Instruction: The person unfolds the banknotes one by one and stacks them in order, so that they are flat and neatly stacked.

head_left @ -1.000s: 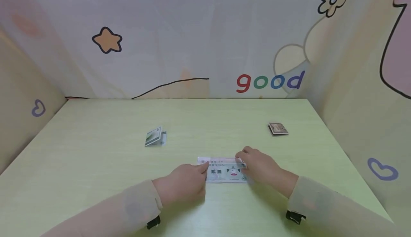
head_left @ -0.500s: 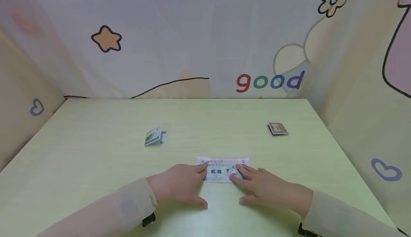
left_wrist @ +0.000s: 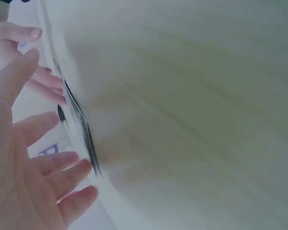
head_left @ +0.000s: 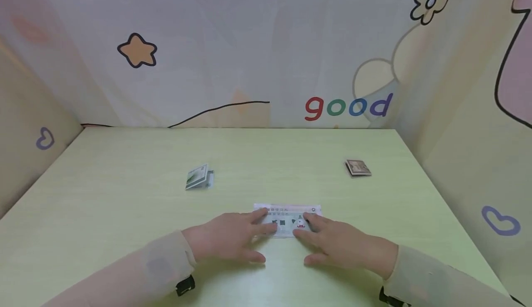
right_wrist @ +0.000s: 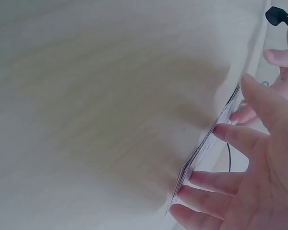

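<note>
A pale green play banknote with a cartoon face lies at the near middle of the table, overlapping a pinkish note whose far strip shows behind it. My left hand has its fingers spread, with the fingertips over the left end of the notes. Over the right end, my right hand also lies with fingers extended and the thumb apart, close to the tabletop. From the side, in the right wrist view, the stacked notes look thin and slightly bent, with my fingertips right along them. Neither hand grips anything.
A folded green note stands slightly propped at the back left of the pale table. Farther right sits a folded brown note. Printed cloth walls enclose the table at the back and both sides.
My right hand has let go of the notes' right end and spread its fingers over it. My left hand has opened from its pinch, one more finger now reaching over the green note.
</note>
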Demonstrator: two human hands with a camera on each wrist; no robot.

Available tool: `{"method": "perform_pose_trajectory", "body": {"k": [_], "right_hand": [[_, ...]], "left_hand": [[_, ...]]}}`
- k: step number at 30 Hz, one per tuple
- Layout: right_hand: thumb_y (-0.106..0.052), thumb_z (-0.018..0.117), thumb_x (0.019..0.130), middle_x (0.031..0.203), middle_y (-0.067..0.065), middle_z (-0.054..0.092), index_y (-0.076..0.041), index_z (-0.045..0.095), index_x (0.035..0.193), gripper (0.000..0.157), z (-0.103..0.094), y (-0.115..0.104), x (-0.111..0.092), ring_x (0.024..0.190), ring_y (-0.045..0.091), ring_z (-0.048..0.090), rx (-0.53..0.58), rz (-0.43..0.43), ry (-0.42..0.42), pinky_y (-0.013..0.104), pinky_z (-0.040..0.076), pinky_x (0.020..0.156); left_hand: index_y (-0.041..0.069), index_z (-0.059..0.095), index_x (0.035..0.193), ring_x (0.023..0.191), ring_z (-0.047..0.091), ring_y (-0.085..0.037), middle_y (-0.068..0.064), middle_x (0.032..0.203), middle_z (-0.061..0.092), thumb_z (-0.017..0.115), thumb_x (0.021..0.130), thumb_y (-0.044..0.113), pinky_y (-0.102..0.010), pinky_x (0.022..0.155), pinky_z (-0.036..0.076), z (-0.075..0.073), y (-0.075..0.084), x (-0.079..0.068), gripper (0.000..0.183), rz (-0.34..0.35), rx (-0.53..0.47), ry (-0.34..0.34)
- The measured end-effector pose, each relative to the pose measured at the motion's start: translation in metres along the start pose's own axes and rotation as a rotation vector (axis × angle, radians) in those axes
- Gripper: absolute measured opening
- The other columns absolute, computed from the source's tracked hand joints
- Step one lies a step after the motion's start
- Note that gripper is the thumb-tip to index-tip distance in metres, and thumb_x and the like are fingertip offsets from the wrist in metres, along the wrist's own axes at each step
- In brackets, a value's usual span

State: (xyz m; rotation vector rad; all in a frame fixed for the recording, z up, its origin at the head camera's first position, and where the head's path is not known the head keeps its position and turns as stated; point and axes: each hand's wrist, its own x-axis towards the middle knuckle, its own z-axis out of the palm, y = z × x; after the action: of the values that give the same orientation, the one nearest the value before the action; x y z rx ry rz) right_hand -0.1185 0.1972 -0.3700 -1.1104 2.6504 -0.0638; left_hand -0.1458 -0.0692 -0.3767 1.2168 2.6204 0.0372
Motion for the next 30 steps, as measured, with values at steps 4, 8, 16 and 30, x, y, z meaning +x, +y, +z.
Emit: {"method": "perform_pose_trajectory", "body": {"k": [4, 8, 16, 30], "right_hand": [[-0.057, 0.049, 0.088, 0.139, 0.027, 0.038, -0.017, 0.047, 0.138, 0.064, -0.001, -0.001, 0.001, 0.124, 0.039, 0.042, -0.015, 0.005, 0.011, 0.050, 0.044, 0.091], [-0.056, 0.051, 0.088, 0.138, 0.027, 0.038, -0.016, 0.049, 0.136, 0.063, -0.001, -0.001, 0.001, 0.123, 0.040, 0.043, -0.016, 0.010, 0.016, 0.051, 0.044, 0.090], [-0.055, 0.052, 0.088, 0.138, 0.026, 0.039, -0.015, 0.049, 0.135, 0.063, -0.003, -0.003, 0.002, 0.125, 0.037, 0.041, -0.021, 0.021, 0.008, 0.049, 0.044, 0.092], [-0.051, 0.055, 0.087, 0.139, 0.025, 0.039, -0.017, 0.049, 0.136, 0.059, -0.005, -0.003, 0.005, 0.126, 0.039, 0.039, -0.011, 0.054, -0.029, 0.051, 0.041, 0.095]], "left_hand": [[0.022, 0.043, 0.141, 0.116, 0.053, -0.028, -0.009, 0.146, 0.036, 0.056, 0.086, 0.055, -0.039, 0.089, 0.047, -0.003, -0.012, -0.004, 0.065, -0.059, -0.039, 0.147], [0.011, 0.059, 0.125, 0.112, 0.056, -0.026, -0.008, 0.128, 0.055, 0.066, 0.086, 0.037, -0.040, 0.088, 0.048, -0.008, -0.034, -0.011, 0.047, -0.212, -0.144, 0.457], [0.002, 0.061, 0.119, 0.110, 0.051, -0.034, -0.017, 0.121, 0.055, 0.072, 0.082, 0.017, -0.046, 0.087, 0.045, -0.002, -0.084, -0.025, 0.041, -0.525, -0.502, 0.675], [-0.002, 0.059, 0.111, 0.096, 0.049, -0.031, -0.019, 0.111, 0.055, 0.068, 0.086, 0.015, -0.044, 0.085, 0.042, 0.008, -0.116, -0.021, 0.032, -0.652, -0.681, 0.629]]}}
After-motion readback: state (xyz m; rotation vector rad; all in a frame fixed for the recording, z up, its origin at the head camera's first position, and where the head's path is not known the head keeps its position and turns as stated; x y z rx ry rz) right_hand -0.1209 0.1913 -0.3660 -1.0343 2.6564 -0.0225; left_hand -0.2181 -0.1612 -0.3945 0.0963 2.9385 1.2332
